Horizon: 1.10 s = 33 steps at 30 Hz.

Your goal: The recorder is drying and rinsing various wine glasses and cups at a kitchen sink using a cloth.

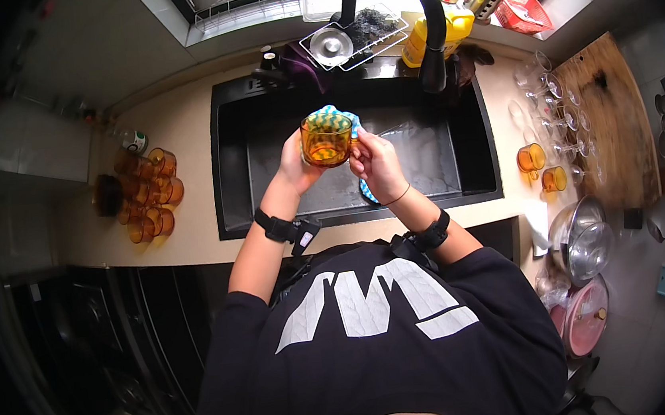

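Above the black sink (284,207), an amber glass mug (327,142) is held between both hands. My left hand (295,163) grips its left side, with the fingers partly hidden behind it. At the mug's right, my right hand (379,164) pinches the handle area together with a blue, white and yellow patterned cloth (332,113). The cloth lies behind the mug and shows through the glass; a lower end of it (369,191) hangs below my right hand. Inside the mug I see only the tinted glass.
Several amber mugs (151,195) stand grouped on the left counter. On the right are two amber mugs (530,157), several stemmed glasses (564,116), a wooden cutting board (609,121) and metal bowls (578,238). A black faucet (432,30) arches over the sink, near a yellow jug (416,43).
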Available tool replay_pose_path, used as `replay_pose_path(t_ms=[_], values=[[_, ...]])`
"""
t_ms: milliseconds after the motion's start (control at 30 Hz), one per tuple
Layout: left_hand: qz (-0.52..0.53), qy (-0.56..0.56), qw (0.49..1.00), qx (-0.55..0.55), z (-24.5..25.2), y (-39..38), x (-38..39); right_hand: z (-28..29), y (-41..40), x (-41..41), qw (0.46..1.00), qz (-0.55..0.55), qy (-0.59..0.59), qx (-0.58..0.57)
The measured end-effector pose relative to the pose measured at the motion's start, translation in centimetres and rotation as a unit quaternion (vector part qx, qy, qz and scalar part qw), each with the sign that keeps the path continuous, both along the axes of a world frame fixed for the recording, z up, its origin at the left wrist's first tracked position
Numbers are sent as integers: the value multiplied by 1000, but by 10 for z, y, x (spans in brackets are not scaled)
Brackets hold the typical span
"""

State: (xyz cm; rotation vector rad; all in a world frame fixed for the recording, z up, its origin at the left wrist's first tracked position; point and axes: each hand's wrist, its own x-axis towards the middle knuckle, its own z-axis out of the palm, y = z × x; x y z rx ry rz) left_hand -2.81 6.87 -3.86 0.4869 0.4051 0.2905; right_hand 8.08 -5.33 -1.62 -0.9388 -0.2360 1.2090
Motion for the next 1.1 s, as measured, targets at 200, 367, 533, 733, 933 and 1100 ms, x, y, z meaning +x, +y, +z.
replay_pose_path(t_ms=[200,367,533,733,933,1100], values=[[5,-163,975,-149,-43,-26,11,-19,4,-4,994,-16,84,73],[135,-66,963,-223,-25,-54,19,-47,-4,10,994,44,12,96],[104,-28,948,-298,1,-79,37,-51,-38,57,980,51,-177,77],[92,-20,983,-160,-6,-91,65,-55,-91,96,992,60,-97,45],[-7,-64,982,-175,-22,-142,124,-62,-104,106,996,-72,-6,61],[-26,-48,980,-191,5,-161,141,-68,-118,126,990,-112,-61,54]])
